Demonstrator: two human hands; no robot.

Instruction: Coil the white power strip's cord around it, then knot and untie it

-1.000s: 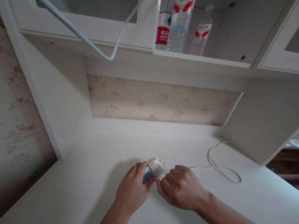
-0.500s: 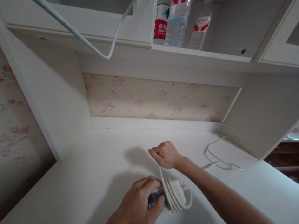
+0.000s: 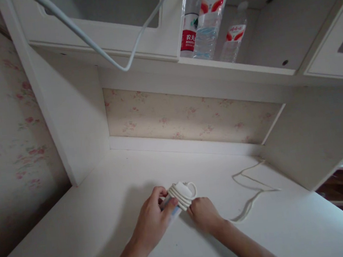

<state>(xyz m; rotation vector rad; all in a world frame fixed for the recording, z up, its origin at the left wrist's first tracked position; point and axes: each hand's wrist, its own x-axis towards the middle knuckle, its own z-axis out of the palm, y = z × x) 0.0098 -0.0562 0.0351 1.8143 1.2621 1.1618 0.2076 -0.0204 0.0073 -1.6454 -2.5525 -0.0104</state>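
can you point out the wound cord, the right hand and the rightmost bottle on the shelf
Wound cord (image 3: 178, 198): head view, on the strands of its coil
Right hand (image 3: 204, 214): head view, on the back of the hand
Rightmost bottle (image 3: 235, 33): head view, on its red-and-white label

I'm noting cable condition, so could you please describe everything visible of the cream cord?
The cream cord is thin, round and plastic-looking. Several turns wrap a small device in the left grip; the right grip, closed beside them, apparently holds cord. Slack bends trail over the tabletop toward the side panel; its ends are unclear.
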